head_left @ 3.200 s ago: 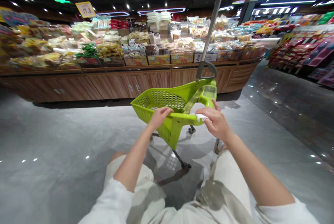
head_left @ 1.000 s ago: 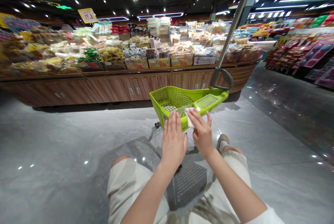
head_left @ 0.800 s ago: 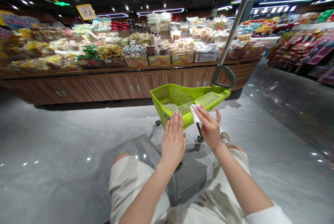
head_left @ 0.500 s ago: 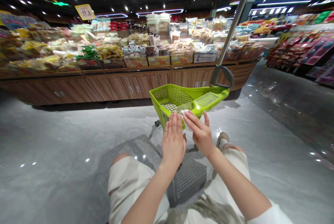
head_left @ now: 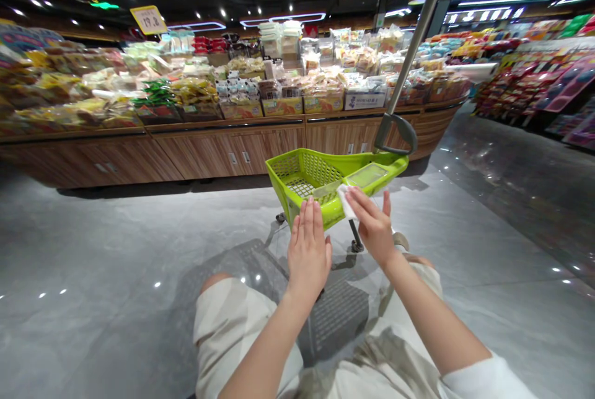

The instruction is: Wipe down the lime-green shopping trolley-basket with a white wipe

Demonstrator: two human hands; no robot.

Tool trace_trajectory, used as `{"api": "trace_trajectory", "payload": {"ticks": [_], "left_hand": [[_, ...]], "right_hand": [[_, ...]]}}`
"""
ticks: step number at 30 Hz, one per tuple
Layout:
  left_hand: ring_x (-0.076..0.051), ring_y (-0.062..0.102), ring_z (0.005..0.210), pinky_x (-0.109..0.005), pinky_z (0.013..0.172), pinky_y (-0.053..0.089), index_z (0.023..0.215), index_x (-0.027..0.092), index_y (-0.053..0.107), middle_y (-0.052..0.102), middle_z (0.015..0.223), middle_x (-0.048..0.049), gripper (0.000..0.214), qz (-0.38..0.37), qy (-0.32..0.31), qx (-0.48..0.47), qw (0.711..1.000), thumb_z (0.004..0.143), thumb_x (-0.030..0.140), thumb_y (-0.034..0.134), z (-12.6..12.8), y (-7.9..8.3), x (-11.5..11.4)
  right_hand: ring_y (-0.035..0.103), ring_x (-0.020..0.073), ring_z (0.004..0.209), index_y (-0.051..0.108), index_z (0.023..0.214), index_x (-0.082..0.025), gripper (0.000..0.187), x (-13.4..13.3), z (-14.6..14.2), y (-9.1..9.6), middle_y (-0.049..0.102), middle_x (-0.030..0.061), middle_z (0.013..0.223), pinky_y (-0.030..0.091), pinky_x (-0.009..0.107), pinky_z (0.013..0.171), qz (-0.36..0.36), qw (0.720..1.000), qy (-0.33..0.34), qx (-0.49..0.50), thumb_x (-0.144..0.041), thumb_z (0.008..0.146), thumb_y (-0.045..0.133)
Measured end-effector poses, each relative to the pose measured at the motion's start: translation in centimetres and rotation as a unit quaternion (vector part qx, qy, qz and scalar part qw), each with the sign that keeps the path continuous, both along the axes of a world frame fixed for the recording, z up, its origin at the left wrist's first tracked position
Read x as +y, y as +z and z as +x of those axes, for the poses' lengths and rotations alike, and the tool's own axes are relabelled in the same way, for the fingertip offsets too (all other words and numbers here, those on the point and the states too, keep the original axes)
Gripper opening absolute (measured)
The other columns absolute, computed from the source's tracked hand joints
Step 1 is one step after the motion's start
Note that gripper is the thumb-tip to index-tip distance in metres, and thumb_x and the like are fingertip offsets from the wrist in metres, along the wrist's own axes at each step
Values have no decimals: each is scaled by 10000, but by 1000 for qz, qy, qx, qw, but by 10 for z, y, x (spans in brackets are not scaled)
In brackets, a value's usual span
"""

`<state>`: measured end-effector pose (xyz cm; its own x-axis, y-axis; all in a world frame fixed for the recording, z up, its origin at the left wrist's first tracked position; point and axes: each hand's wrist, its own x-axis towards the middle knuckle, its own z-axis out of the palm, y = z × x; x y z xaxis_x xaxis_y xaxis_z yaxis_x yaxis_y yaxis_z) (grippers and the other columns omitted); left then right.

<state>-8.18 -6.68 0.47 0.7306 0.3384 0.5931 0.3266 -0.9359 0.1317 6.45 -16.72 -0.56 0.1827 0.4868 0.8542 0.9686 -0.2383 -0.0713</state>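
Observation:
A lime-green shopping cart with a perforated basket stands just in front of my knees. My left hand lies flat against the near side of the basket, fingers stretched out and holding nothing. White tissue is under the fingers of my right hand, pressed on the cart's near rim with the thumb raised. A clear panel is set in the green top to the right of the basket. The basket's perforated floor shows with nothing lying on it.
Behind the cart runs a long wooden display counter heaped with packaged snacks. A grey handle on a metal pole rises by the cart's right end. More goods fill a rack at the right. Glossy grey floor surrounds the cart.
My right hand has slid right along the cart's rim with the tissue, away from my left hand. The left hand has stayed on the basket side.

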Motion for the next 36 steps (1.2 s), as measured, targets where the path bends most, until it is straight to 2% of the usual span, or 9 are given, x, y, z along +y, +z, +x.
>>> {"api": "trace_trajectory", "payload": {"ticks": [3,8,13,16,20,24,27,30,36], "left_hand": [[-264,160,1525,-472,1209,298,1568,81,-4,255,1615,-210,901,-3,-2,-7,1000,870,166,559,1,2,-2],[-270,149,1527,-463,1216,285,1563,50,38,246,1614,-225,880,-4,11,-7,1000,852,138,548,3,0,-3],[-262,165,1524,-452,1219,278,1564,54,69,248,1617,-210,852,-4,9,-7,1000,840,112,514,1,-3,0],[-258,154,1527,-456,1221,278,1566,64,69,257,1618,-195,843,0,9,-13,1000,849,126,507,2,-4,1],[-256,169,1524,-447,1217,288,1564,59,85,279,1608,-204,814,7,12,-17,1000,866,128,499,2,-4,1],[-273,179,1521,-474,1205,305,1566,69,42,276,1606,-213,862,-5,2,-10,1000,853,115,524,-1,-1,0],[-278,172,1522,-490,1201,308,1568,82,3,264,1611,-212,892,-11,-4,-13,1000,869,161,551,0,1,-1],[-282,172,1522,-496,1200,308,1568,84,-5,254,1614,-212,897,-15,-1,-13,1000,871,167,553,3,0,-3],[-282,161,1525,-473,1217,279,1561,48,76,272,1606,-221,854,0,5,-8,1000,844,102,536,4,-3,-1]], "right_hand": [[506,197,1350,422,1487,-271,668,-4,14,0,547,86,1450,14,530,1245,28,997,-56,35,-13,874,359],[432,170,1404,342,1528,-214,642,9,-29,2,514,109,1475,176,434,1239,-23,998,55,19,-39,911,333],[421,208,1416,386,1499,-245,573,5,-47,14,475,93,1510,-23,510,1235,-73,993,89,30,-153,933,389],[375,252,1444,393,1496,-233,566,4,-49,18,384,122,1566,2,536,1223,-91,991,71,62,-251,932,438],[396,243,1432,297,1542,-250,596,10,-53,15,402,127,1556,9,532,1219,-88,993,55,63,-244,957,411],[447,204,1398,253,1554,-285,600,7,-27,12,467,93,1519,-62,521,1213,-91,994,60,21,-162,977,362],[474,216,1378,296,1539,-300,576,2,0,12,523,84,1475,-89,536,1203,-51,999,-1,15,-167,985,383],[453,239,1394,317,1534,-284,556,4,-2,13,530,91,1467,-79,554,1201,-24,998,-48,33,-196,989,385],[459,193,1389,263,1554,-240,571,11,-38,15,505,101,1482,-67,489,1226,-91,995,41,-13,-160,995,347]]}}
